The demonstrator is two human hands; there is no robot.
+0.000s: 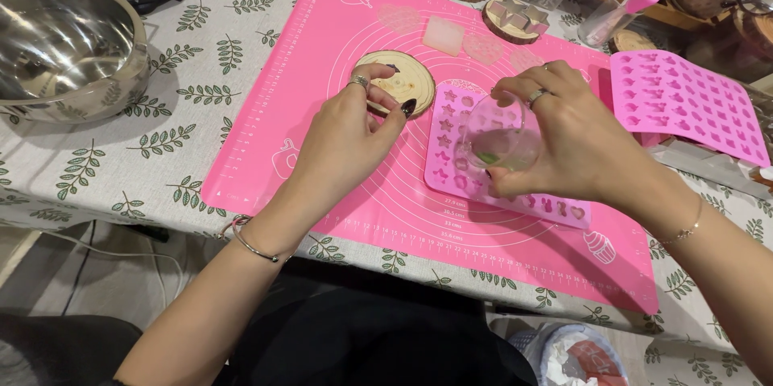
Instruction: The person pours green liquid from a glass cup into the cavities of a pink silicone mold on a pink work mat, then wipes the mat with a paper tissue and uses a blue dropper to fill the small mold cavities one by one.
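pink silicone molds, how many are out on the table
2: one pink mold on the mat under the right hand holding a clear cup, another pink mold at the right. More may be hidden.

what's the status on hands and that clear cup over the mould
Right hand grips clear cup, tilted over pink silicone mould. Left hand pinches thin stick by wood slice. Nothing between.

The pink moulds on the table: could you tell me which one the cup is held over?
The mould on the pink mat, under the right hand and cup. The other mould lies off the mat, far right.
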